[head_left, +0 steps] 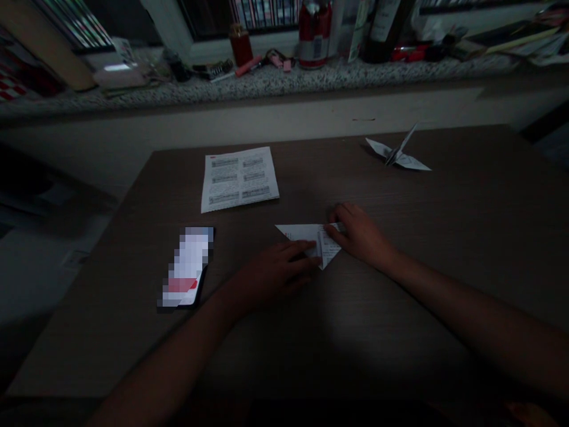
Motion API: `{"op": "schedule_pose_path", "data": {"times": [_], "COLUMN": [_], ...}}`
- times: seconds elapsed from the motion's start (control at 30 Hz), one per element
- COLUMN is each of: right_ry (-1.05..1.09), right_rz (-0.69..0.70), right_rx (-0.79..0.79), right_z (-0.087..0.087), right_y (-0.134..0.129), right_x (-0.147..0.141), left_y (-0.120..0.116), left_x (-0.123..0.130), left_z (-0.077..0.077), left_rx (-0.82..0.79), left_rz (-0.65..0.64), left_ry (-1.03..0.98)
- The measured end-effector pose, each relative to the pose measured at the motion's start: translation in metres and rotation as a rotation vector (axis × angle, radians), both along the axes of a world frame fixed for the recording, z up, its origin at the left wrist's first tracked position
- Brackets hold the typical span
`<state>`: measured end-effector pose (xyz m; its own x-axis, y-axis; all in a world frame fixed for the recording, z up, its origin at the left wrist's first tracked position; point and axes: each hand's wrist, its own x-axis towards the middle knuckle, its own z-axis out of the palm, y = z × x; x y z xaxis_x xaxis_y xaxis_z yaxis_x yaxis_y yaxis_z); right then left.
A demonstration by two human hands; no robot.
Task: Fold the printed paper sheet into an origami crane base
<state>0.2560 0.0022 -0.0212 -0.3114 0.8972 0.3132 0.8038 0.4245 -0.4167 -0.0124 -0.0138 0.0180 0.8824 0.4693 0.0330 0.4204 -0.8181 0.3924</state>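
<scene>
A printed sheet of paper folded into a triangle point(326, 240) lies on the table with one point toward me. My left hand point(284, 264) rests flat over its lower left part, fingers stretched out and pressing on the surface. At the right corner, my right hand point(353, 231) has its thumb on the paper and its other fingers curled at the far edge, gripping that corner, which is partly hidden.
A smartphone point(186, 267) with a lit, blurred screen lies left of my left hand. Farther back are a printed sheet point(240, 178) and a folded paper crane point(395, 155). Behind the table, a stone windowsill point(267, 83) holds a red can point(313, 35), a dark bottle point(384, 29) and clutter.
</scene>
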Motion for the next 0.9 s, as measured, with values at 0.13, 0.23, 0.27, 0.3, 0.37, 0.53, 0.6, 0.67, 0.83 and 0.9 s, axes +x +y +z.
{"op": "schedule_pose_path", "data": {"times": [0.13, 0.23, 0.27, 0.3, 0.37, 0.53, 0.6, 0.67, 0.83, 0.9], "right_ry": [0.015, 0.003, -0.003, -0.009, -0.015, -0.021, -0.017, -0.018, -0.032, -0.024], "right_rz": [0.002, -0.001, -0.006, -0.012, -0.018, -0.028, -0.031, -0.033, -0.041, -0.036], "right_rx": [-0.001, -0.011, -0.015, -0.018, -0.019, -0.018, -0.02, -0.022, -0.028, -0.03], "right_z": [0.0002, -0.0007, -0.0008, -0.0007, 0.0, 0.0024, 0.0026, 0.002, 0.0001, -0.0002], "right_y": [0.0, 0.0003, 0.0003, 0.0003, 0.0003, 0.0, 0.0002, 0.0006, 0.0017, 0.0018], "right_x": [0.0011, 0.0007, 0.0004, 0.0, -0.0007, -0.002, -0.0024, -0.0026, -0.0024, -0.0023], "left_y": [-0.0002, 0.0, 0.0002, 0.0003, 0.0003, -0.0005, -0.001, -0.0017, -0.0035, -0.004], "left_x": [0.0014, 0.0015, 0.0013, 0.0009, 0.0001, -0.0005, 0.0001, 0.001, 0.0028, 0.003], "left_z": [0.0006, 0.0006, 0.0006, 0.0005, 0.0003, 0.0003, 0.0007, 0.0011, 0.0017, 0.0015], "left_rx": [0.038, 0.048, 0.049, 0.05, 0.052, 0.068, 0.067, 0.076, 0.083, 0.078], "left_rz": [-0.016, -0.02, -0.024, -0.029, -0.041, -0.045, -0.041, -0.038, -0.037, -0.031], "left_ry": [0.017, 0.029, 0.03, 0.032, 0.038, 0.041, 0.04, 0.038, 0.045, 0.047]}}
